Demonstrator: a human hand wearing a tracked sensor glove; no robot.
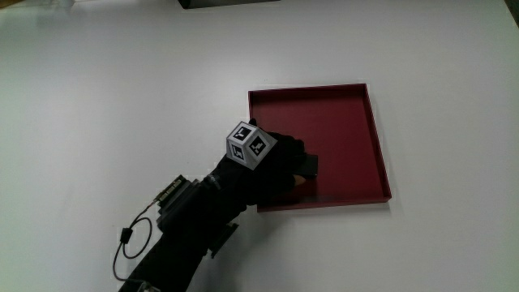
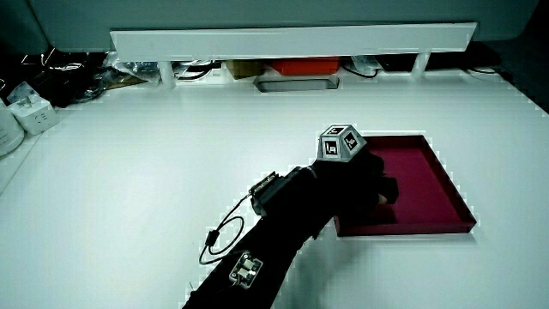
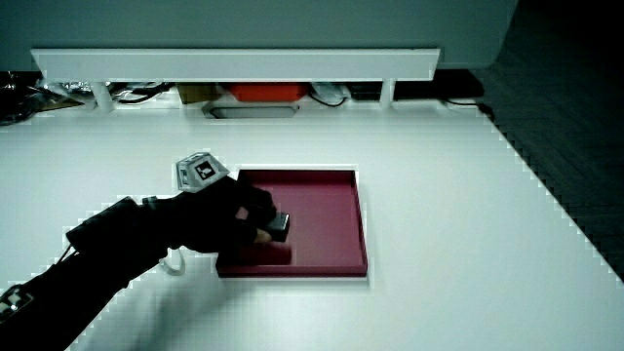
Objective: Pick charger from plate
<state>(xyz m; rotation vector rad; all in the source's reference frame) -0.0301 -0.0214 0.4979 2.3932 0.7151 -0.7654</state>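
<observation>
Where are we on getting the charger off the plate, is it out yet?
Done: the hand has reached the red plate and its fingers are closed around the small dark charger. In hand: the grasp, at the plate's corner nearest the person. Left: the charger is still over the plate, low above its floor, so it has yet to be carried clear of the rim.

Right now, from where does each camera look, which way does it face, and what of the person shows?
Main view: above the table, facing down on the red plate; shows the hand and forearm.
Side view: faces forward and down toward the partition; hand, forearm.
Side view: same direction; hand gripping the charger.
Both side views share partition, plate and hand.
</observation>
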